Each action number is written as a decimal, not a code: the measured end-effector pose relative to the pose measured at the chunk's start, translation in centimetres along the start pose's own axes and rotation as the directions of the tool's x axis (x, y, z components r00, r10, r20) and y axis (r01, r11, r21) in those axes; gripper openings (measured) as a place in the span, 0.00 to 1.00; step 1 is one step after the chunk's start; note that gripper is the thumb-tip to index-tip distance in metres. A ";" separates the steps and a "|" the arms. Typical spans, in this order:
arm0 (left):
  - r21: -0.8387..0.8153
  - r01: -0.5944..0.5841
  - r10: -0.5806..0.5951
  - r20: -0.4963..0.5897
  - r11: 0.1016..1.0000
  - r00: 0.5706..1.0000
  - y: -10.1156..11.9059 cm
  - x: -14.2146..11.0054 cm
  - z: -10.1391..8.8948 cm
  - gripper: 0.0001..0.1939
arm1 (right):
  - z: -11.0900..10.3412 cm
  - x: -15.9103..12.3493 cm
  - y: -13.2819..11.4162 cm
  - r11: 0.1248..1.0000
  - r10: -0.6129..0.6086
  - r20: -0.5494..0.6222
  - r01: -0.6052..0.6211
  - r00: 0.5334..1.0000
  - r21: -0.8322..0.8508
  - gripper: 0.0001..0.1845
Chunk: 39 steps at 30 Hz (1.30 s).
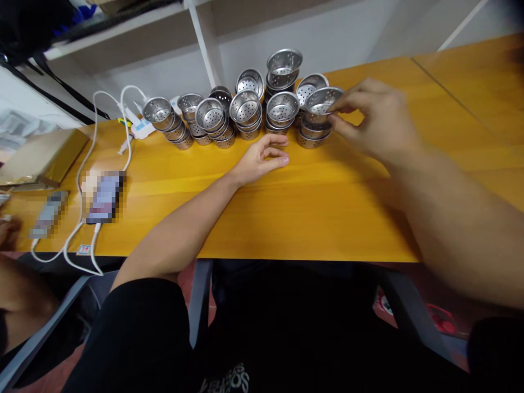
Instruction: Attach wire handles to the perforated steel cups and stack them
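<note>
My right hand (368, 117) pinches the rim of a perforated metal cup (321, 103) between thumb and fingers. That cup sits at the top of a short stack at the right end of the group, over another metal cup (313, 141). My left hand (264, 158) hovers at or rests on the table, fingers apart and curved, holding nothing. Just beyond it stand stacks of similar perforated cups, among them a front middle stack (282, 109) and one to its left (245, 109). A taller stack (284, 65) rises behind them.
On the wooden table (286, 218), a phone (105, 199) and a second phone (49, 214) lie at the left with white cables. A cardboard box (41, 158) and a power strip (141, 125) are farther back. Another person's arm (24, 295) shows at the left edge. A shelf (118, 24) runs behind.
</note>
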<state>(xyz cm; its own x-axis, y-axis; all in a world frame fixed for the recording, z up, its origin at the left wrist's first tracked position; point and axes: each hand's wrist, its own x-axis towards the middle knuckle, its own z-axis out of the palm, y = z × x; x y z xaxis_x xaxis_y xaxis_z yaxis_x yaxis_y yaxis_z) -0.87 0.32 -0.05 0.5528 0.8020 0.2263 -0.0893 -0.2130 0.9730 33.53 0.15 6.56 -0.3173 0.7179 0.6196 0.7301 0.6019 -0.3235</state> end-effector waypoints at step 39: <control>0.046 0.030 -0.028 -0.047 0.999 0.999 -0.3 0.3 0.7 0.28 | 2.2 -1.4 -3.4 0.974 0.028 0.404 -0.116 0.914 0.196 0.30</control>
<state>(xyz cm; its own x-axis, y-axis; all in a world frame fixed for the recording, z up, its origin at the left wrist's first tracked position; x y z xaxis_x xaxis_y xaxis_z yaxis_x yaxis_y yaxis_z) -0.08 0.26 -0.35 0.5159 0.8327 0.2010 -0.0347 -0.2142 0.9762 30.16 -2.19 5.23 -0.5144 0.8143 0.2690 0.6289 0.5715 -0.5271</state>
